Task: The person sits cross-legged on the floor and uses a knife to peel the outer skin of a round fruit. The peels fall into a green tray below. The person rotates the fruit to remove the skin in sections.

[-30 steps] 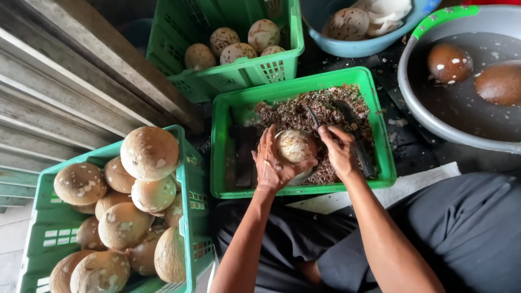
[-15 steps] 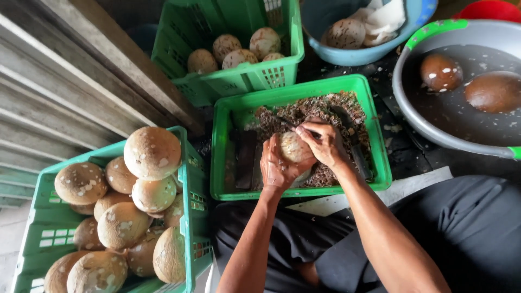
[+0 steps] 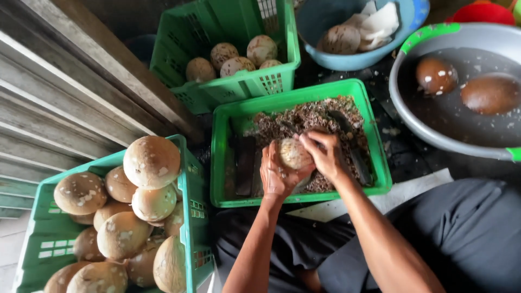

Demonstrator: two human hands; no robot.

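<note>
Both hands, left [image 3: 278, 176] and right [image 3: 325, 157], clasp a pale round peeled coconut [image 3: 294, 153] over the shallow green plastic crate [image 3: 220, 163], whose middle catches brown husk scraps [image 3: 304, 116].

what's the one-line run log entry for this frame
left hand: holds coconut | right hand: on coconut | under: green crate of shavings | left: crate of coconuts

Green plastic crate [image 3: 380, 163] looks glossy; the held coconut [image 3: 293, 153] is rough and matt.
</note>
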